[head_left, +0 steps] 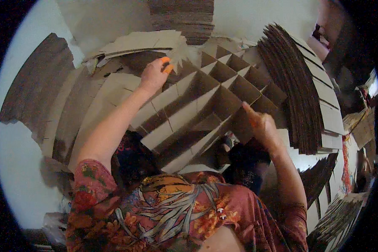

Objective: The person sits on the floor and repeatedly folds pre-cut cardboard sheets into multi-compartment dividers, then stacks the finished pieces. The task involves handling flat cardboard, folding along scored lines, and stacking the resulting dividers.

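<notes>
One cardboard grid [222, 101]; left hand [154, 75], grip I cannot tell; right hand [263, 126], one finger extended, hold unclear.

Red strands [346, 166] near the right edge

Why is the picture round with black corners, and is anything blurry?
In the head view, the fisheye lens leaves dark corners and makes the cardboard stack look curved; in the head view, something pale by the left hand looks smeared, and a bright spot glares at right.
</notes>
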The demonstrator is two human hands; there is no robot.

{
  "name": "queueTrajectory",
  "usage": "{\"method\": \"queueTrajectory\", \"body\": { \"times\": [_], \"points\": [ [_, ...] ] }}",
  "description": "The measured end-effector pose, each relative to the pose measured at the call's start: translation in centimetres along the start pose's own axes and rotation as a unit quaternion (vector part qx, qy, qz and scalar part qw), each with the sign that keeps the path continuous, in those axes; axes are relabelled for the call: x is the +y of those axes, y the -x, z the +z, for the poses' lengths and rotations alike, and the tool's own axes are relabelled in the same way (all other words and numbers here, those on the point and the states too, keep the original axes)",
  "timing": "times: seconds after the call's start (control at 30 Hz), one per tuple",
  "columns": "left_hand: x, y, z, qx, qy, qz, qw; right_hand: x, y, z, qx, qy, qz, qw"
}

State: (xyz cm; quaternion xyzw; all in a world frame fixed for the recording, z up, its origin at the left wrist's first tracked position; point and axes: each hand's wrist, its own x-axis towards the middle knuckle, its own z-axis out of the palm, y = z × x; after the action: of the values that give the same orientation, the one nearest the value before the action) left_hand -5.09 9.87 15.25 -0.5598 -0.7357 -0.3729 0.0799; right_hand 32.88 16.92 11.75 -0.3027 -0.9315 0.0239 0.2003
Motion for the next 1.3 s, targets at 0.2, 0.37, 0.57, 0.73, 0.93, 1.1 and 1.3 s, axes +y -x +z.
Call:
{"method": "queueTrajectory", "body": {
  "times": [0.2,0.37,0.57,0.73,0.93,1.1,1.3],
  "points": [
    [-6.1,-5.2,0.8,-0.035,-0.213,-0.073,0.974,0.0,-1.7,-1.2,0.004,-0.052,0.047,0.997],
    [-6.1,-8.6,2.9,-0.043,-0.307,-0.072,0.948,3.6,-2.3,1.1,0.030,0.009,0.021,0.999],
    [-6.5,-10.9,2.6,-0.113,-0.331,-0.023,0.937,4.1,-2.5,1.8,0.024,-0.024,0.034,0.999],
    [-8.6,-10.9,0.5,-0.060,-0.213,0.004,0.975,3.7,-2.6,1.6,0.018,-0.022,0.046,0.999],
    [-8.7,-10.9,-1.7,0.009,-0.002,-0.005,1.000,0.0,-3.4,-1.4,0.222,-0.003,0.017,0.975],
    [-1.8,-6.0,-4.2,0.200,-0.026,0.167,0.965,-4.2,-3.9,-3.6,0.212,-0.385,0.052,0.897],
    [9.3,8.2,-3.1,-0.012,0.143,0.400,0.905,-9.5,-4.8,-4.7,0.136,-0.768,0.225,0.584]
  ]
}}
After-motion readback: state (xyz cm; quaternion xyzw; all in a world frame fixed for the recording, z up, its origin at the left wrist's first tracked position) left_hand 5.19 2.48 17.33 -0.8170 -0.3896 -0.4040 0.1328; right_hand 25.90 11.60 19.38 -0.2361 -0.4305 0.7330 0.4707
